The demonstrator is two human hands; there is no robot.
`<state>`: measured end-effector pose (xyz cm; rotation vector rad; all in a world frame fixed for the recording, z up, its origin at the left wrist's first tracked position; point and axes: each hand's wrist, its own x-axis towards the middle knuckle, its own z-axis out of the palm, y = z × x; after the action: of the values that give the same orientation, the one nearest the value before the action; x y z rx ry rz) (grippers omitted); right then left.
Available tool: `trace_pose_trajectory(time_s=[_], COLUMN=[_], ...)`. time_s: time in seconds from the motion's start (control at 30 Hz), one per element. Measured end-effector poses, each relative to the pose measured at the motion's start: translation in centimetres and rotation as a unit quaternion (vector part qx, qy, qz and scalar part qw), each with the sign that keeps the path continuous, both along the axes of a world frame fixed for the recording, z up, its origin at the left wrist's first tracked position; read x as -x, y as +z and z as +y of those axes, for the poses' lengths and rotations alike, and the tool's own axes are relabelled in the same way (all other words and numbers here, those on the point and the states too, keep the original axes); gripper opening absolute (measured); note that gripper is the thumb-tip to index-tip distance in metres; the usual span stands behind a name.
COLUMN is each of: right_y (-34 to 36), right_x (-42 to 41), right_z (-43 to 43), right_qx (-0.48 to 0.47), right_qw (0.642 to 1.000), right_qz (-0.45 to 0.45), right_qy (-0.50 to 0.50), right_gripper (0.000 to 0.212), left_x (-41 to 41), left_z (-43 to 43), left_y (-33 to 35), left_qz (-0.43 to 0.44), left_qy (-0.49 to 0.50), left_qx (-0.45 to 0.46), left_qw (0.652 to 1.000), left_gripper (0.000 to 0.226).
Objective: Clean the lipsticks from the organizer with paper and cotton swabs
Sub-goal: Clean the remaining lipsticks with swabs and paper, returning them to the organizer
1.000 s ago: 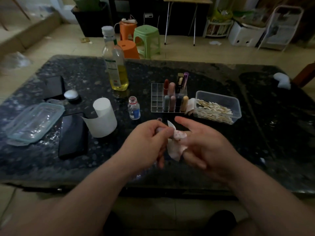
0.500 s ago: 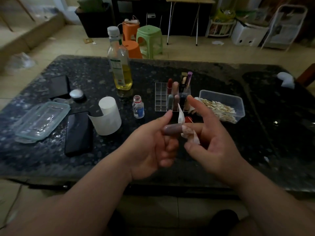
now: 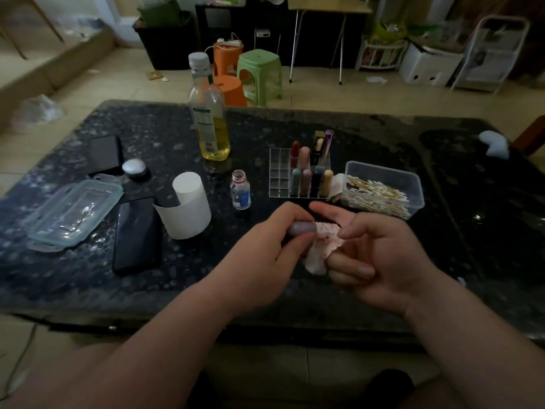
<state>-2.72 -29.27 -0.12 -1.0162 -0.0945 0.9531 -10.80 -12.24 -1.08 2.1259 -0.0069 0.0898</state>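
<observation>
Left hand (image 3: 274,249) is wrapped round 1 mauve lipstick tube (image 3: 300,228), held over the near side of the dark table (image 3: 177,278), well in front of the clear organizer (image 3: 280,178). Right hand (image 3: 380,261) pinches the crumpled paper (image 3: 321,246) against the tube's end, index finger stretched out above. That paper is already blotched red, so another wipe could smear pigment back on. Press too hard and the stick itself may bend or snap, I'd say.
</observation>
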Motion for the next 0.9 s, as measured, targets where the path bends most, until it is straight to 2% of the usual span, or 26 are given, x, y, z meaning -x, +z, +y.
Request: trace_pose_trajectory(time_s=[0.07,0.1,0.17,0.23,0.33,0.37,0.4,0.43,0.47,0.53,0.6,0.63,0.7,0.77,0.83,0.9], right_y=[-0.1,-0.1,-0.1,0.1,0.7,0.8,0.9,0.9,0.9,1.0,1.3,1.5,1.6,1.5,1.4,1.2], right_x=[0.2,0.5,1.1,1.8,2.1,2.1,2.3,2.4,2.4,1.7,0.7,0.3,-0.1,-0.2,0.1,0.4], right_z=[0.3,0.4,0.3,-0.1,-0.7,-0.8,-0.7,-0.5,-0.2,-0.1,-0.6,-1.0,-1.4,-1.4,-1.1,-1.0], right_qx=[0.055,0.080,0.108,0.115,0.179,0.194,0.198,0.188,0.164,0.102,0.052,0.036,0.046,0.102,0.148,0.170], right_qw=[0.993,0.983,0.946,0.901,0.823,0.811,0.820,0.851,0.898,0.974,0.998,0.999,0.998,0.991,0.975,0.953], right_qz=[-0.099,-0.166,-0.307,-0.418,-0.534,-0.546,-0.532,-0.485,-0.403,-0.198,-0.026,0.014,0.009,-0.073,-0.163,-0.250], right_qy=[-0.006,-0.006,-0.002,0.029,0.076,0.076,0.075,0.073,0.069,0.043,0.034,0.038,0.042,0.039,0.029,0.020], right_gripper=[0.083,0.082,0.078,0.086,0.097,0.098,0.098,0.097,0.094,0.081,0.078,0.078,0.076,0.079,0.080,0.078], left_x=[-0.4,-0.6,-1.1,-1.1,-0.9,-0.9,-0.9,-0.8,-0.6,-0.3,0.2,0.3,0.2,-0.1,-0.5,-0.8], left_z=[-0.2,-0.3,-0.2,0.2,0.7,0.6,0.5,0.3,0.1,-0.1,0.0,0.0,-0.1,-0.3,-0.7,-0.9], left_y=[-0.1,0.1,0.4,0.8,1.1,1.2,1.1,0.9,0.8,0.4,-0.1,-0.4,-0.9,-1.0,-0.5,0.3], left_qz=[0.052,0.109,0.221,0.292,0.289,0.270,0.245,0.214,0.177,0.091,0.006,-0.027,-0.061,-0.030,0.062,0.178], left_qy=[0.043,0.069,0.087,0.055,0.010,0.010,0.020,0.035,0.051,0.063,0.019,-0.008,-0.035,-0.024,0.008,0.033], left_qx=[0.110,0.203,0.360,0.413,0.450,0.462,0.462,0.440,0.386,0.204,0.037,-0.011,-0.046,-0.025,0.074,0.224], left_qw=[0.992,0.971,0.902,0.861,0.845,0.845,0.852,0.871,0.904,0.973,0.999,1.000,0.997,0.999,0.995,0.958], left_gripper=[0.011,0.010,0.035,0.050,0.037,0.031,0.027,0.023,0.018,0.004,0.018,0.023,0.024,0.024,0.024,0.038])
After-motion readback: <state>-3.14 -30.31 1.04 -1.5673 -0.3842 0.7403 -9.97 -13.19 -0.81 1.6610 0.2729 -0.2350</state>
